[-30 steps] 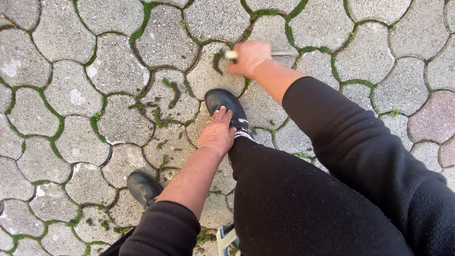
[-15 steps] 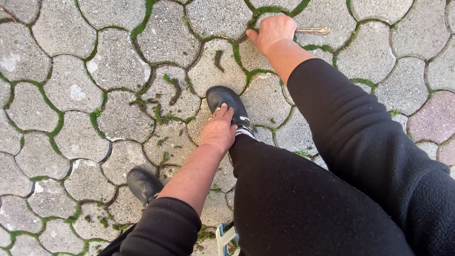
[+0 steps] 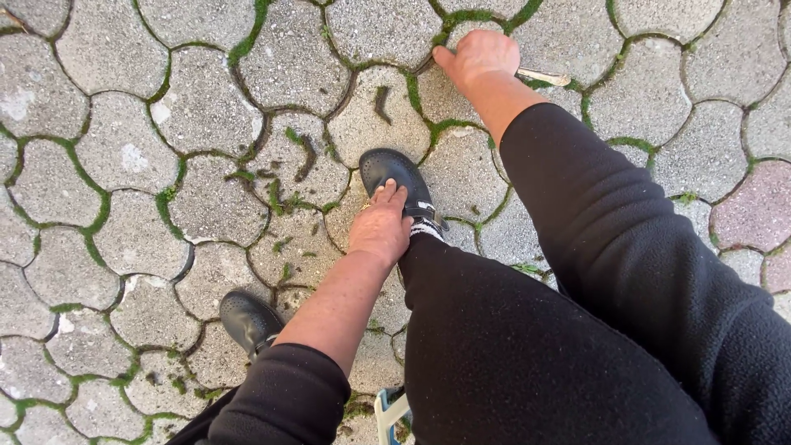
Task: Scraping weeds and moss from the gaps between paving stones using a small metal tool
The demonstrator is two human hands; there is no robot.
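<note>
My right hand (image 3: 476,58) is closed around a thin metal tool (image 3: 544,77), whose handle end sticks out to the right of the fist. The tool's tip is down at a mossy joint (image 3: 412,86) between grey paving stones. My left hand (image 3: 379,227) rests flat on my ankle, fingers touching the black shoe (image 3: 395,177) on my forward foot. Both arms wear black sleeves. Strips of pulled moss (image 3: 301,152) lie loose on the stones left of that shoe.
Grey interlocking paving stones (image 3: 124,156) with green moss in the joints fill the view. My other black shoe (image 3: 247,321) is at the lower left. A pale blue and white object (image 3: 391,409) shows at the bottom edge between my legs.
My right hand has moved up and to the right, from beside the moss strip to the joint farther away. The tool handle now shows to its right. The left hand has stayed put.
</note>
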